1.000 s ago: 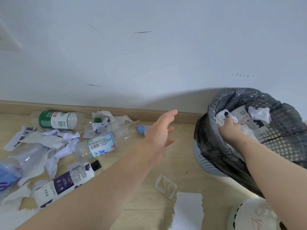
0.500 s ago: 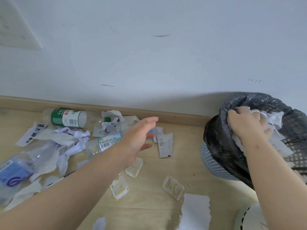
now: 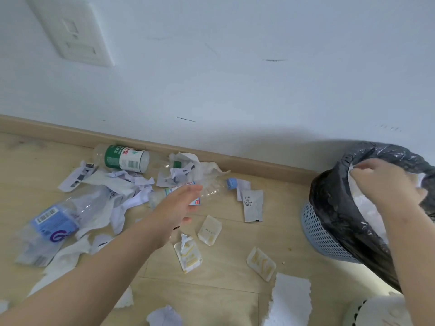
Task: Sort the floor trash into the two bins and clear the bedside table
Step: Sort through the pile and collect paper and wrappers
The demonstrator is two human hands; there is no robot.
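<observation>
Wooden flooring (image 3: 223, 295) along the wall lay strewn with paper and bottles. At three o'clock, the right hand (image 3: 386, 184), fingers curled on white paper, reached into the black-lined bin (image 3: 334, 212). The left hand (image 3: 176, 208), fingers spread and empty, hovered over the clear bottle (image 3: 211, 187) at centre; closing on it seemed next.

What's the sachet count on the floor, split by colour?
Yellowish sachets: 3
White printed sachet: 1
Total: 4
</observation>
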